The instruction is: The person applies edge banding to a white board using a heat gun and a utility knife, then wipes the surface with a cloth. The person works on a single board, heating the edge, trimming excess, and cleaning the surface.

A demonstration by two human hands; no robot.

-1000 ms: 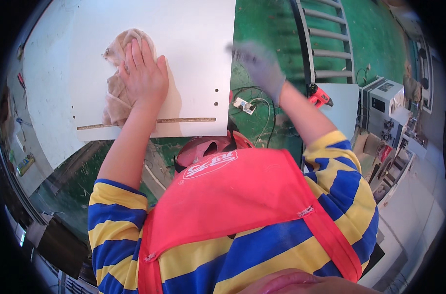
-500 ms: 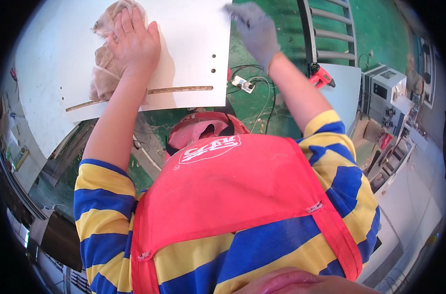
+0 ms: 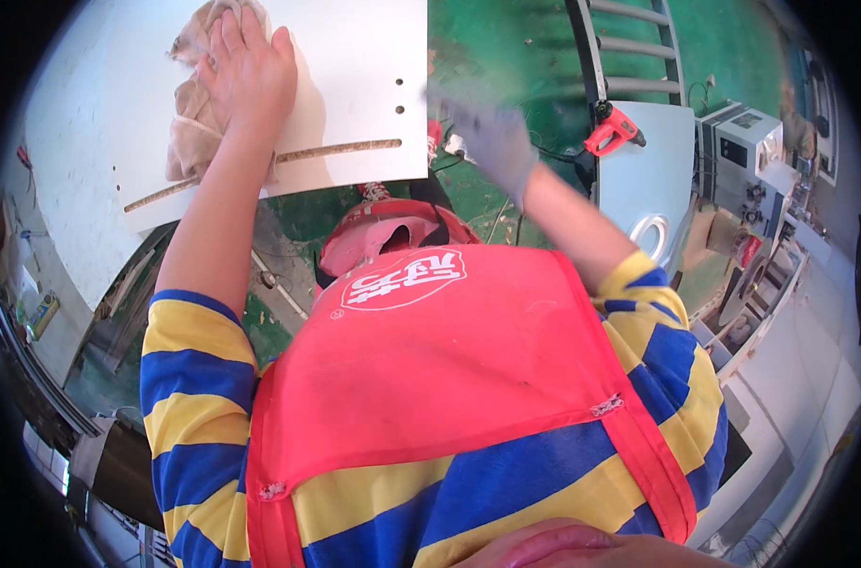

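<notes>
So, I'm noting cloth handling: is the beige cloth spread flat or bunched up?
Bunched up: the beige cloth lies in thick folds under the bare left hand, on the white panel.

Cloth (image 3: 194,125) lies on board (image 3: 347,90), apparent ladder (image 3: 636,45) right.

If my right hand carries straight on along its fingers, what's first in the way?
Probably the right edge of the white panel: the gloved right hand points at it. Blur and unclear depth leave open whether it would touch or pass over.
</notes>
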